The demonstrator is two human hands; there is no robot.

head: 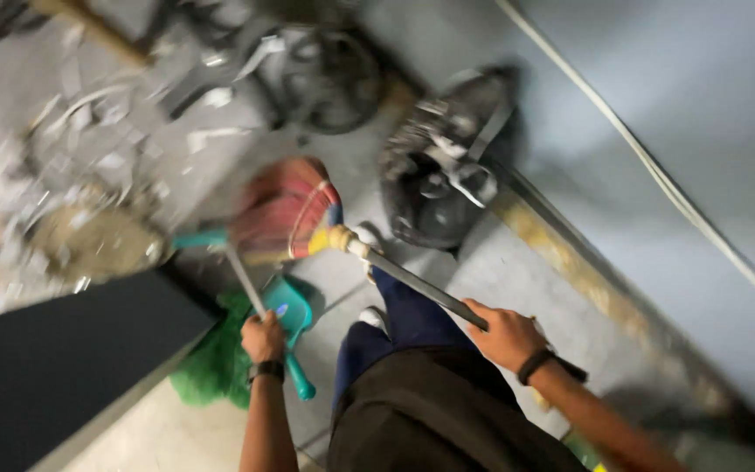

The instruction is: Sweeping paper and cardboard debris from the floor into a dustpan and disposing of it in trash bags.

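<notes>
Two hands: right hand [507,335] on broom [283,214]

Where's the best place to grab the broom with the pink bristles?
Grab the broom by its long dark handle, coming from above near the upper end, where the right hand wraps it. The handle is thin, straight and slanted; the bristles are floppy.

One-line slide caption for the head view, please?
Right hand grips a broom handle, left hand holds a teal dustpan beside scattered floor debris.
</notes>
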